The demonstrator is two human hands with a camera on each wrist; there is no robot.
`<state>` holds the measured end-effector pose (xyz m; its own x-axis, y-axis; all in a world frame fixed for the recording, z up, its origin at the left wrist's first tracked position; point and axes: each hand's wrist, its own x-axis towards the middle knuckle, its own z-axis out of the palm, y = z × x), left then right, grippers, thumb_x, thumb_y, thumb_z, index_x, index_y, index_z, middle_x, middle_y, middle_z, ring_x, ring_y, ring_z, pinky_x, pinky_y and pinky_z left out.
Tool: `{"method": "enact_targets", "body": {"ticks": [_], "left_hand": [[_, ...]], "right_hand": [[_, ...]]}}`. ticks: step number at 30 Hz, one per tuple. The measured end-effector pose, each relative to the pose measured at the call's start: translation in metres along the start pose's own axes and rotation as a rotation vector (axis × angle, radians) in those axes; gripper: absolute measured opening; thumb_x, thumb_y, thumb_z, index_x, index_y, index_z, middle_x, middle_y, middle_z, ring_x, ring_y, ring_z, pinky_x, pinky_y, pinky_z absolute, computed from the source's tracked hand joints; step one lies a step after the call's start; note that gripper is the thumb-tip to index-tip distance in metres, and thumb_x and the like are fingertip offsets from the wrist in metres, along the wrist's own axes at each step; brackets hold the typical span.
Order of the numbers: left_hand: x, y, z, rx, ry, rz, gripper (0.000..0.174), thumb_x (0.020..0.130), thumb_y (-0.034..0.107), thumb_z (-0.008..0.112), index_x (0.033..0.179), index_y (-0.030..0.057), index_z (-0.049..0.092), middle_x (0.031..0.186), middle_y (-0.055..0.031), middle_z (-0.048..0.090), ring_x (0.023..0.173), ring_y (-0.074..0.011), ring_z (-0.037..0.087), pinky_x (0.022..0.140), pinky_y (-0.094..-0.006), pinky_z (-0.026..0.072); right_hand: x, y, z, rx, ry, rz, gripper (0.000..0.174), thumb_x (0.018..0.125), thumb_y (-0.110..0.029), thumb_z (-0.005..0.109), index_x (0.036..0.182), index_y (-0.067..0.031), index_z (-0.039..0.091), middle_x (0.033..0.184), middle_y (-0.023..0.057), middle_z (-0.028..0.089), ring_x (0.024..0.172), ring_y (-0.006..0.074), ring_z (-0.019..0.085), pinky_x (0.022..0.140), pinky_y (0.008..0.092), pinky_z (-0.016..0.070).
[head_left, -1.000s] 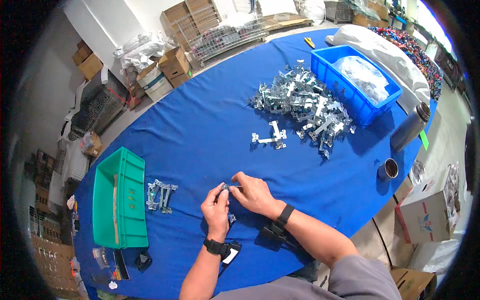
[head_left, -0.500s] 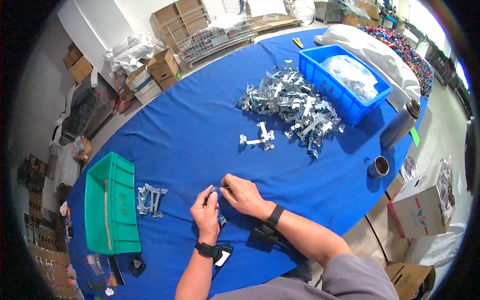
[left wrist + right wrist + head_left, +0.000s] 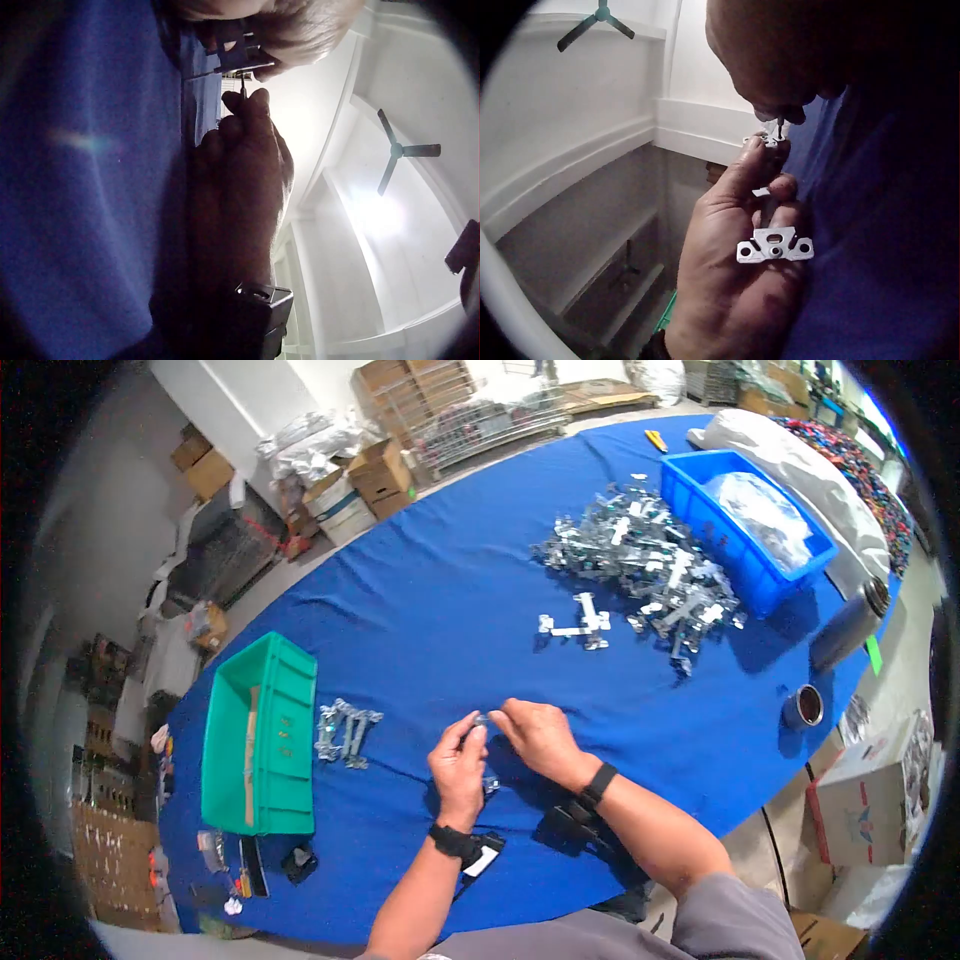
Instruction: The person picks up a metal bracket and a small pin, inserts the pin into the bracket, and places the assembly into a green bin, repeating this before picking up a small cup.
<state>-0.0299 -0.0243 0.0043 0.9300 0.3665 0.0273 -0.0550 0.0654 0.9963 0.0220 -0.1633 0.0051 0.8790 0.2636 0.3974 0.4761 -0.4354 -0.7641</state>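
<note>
My left hand (image 3: 460, 775) holds a metal bracket with several holes; its near end plate (image 3: 775, 251) juts over the palm in the right wrist view. Thumb and fingers grip the bracket's far end, close to the right fingertips. In the head view my right hand (image 3: 548, 742) is just right of the left one. It pinches a thin metal pin (image 3: 243, 86), whose tip meets the bracket's far end in the right wrist view. The upper part of the pin is hidden by the fingers. Another small metal piece (image 3: 490, 786) lies on the cloth beside the left hand.
Left of the hands stands a green bin (image 3: 292, 760) with several brackets (image 3: 352, 735) beside it. Farther off lie two brackets (image 3: 578, 626), a heap of brackets (image 3: 650, 565) and a blue bin (image 3: 715, 525). A flask (image 3: 848, 628) and a cup (image 3: 803, 707) stand at right.
The head view has swung, so the table and bins shift left, then back right. Both hands stay together at the bracket, the right fingers now nearer to the left ones.
</note>
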Motion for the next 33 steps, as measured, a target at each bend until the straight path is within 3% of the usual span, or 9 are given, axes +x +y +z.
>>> {"method": "enact_targets", "body": {"ticks": [4,14,16,19,23,25,33], "left_hand": [[-0.001,0.001,-0.001,-0.052,-0.016,-0.055,0.024,0.093,0.01,0.067,0.115,0.0014,0.068,0.077,0.001,0.062,0.058,-0.0017,0.05,0.046,-0.0161,0.0362],[-0.002,0.008,0.0,-0.081,-0.019,-0.099,0.026,0.092,0.01,0.069,0.117,0.0019,0.067,0.081,0.002,0.062,0.062,-0.0015,0.052,0.048,-0.0158,0.0384],[-0.002,0.008,0.002,-0.081,-0.008,-0.085,0.026,0.093,0.011,0.067,0.116,-0.0002,0.067,0.075,-0.0003,0.062,0.057,-0.0027,0.051,0.046,-0.0167,0.0377],[-0.003,0.009,0.003,-0.073,0.003,-0.087,0.025,0.093,0.011,0.068,0.116,0.0001,0.067,0.075,-0.0002,0.062,0.057,-0.0029,0.051,0.046,-0.0168,0.0379],[-0.001,0.005,-0.001,-0.054,-0.021,-0.093,0.026,0.092,0.01,0.069,0.117,0.0015,0.067,0.082,0.0015,0.063,0.063,-0.0022,0.052,0.049,-0.0159,0.0384],[-0.002,0.005,-0.001,-0.082,-0.029,-0.087,0.025,0.092,0.009,0.069,0.116,0.0014,0.067,0.084,0.0011,0.063,0.064,-0.002,0.053,0.049,-0.0161,0.0386],[-0.001,0.002,-0.003,-0.072,-0.038,-0.073,0.025,0.092,0.009,0.068,0.116,0.0013,0.068,0.088,0.0006,0.064,0.065,-0.0018,0.053,0.049,-0.0163,0.0389]], "right_hand": [[-0.001,-0.006,-0.007,0.101,-0.033,0.032,0.023,0.093,-0.022,0.06,0.104,-0.0028,0.056,0.082,0.0194,0.067,0.076,0.0388,0.066,0.064,0.0483,0.0513],[0.0,-0.003,-0.004,0.036,-0.019,-0.04,0.017,0.093,-0.02,0.06,0.089,-0.0038,0.056,0.076,0.0158,0.064,0.069,0.039,0.063,0.059,0.0484,0.048],[0.0,-0.012,-0.012,0.135,-0.046,0.062,0.021,0.094,-0.021,0.06,0.085,-0.0032,0.057,0.076,0.0163,0.063,0.069,0.0391,0.063,0.059,0.0488,0.0478],[-0.001,0.0,-0.003,0.082,-0.013,-0.045,0.018,0.094,-0.021,0.06,0.089,-0.0033,0.057,0.076,0.0165,0.064,0.069,0.0391,0.063,0.06,0.0485,0.0484],[0.001,0.003,-0.004,-0.022,-0.083,-0.031,0.017,0.093,-0.019,0.059,0.093,-0.0028,0.056,0.077,0.0171,0.064,0.07,0.0395,0.063,0.062,0.0485,0.0488],[0.0,-0.008,-0.008,0.155,0.013,0.01,0.018,0.094,-0.021,0.06,0.091,-0.0032,0.057,0.076,0.0177,0.063,0.071,0.0395,0.064,0.061,0.0483,0.0485],[0.0,-0.003,-0.007,0.06,-0.068,0.02,0.015,0.093,-0.019,0.06,0.093,-0.0044,0.058,0.079,0.0174,0.065,0.074,0.0393,0.064,0.062,0.0485,0.0496]]}}
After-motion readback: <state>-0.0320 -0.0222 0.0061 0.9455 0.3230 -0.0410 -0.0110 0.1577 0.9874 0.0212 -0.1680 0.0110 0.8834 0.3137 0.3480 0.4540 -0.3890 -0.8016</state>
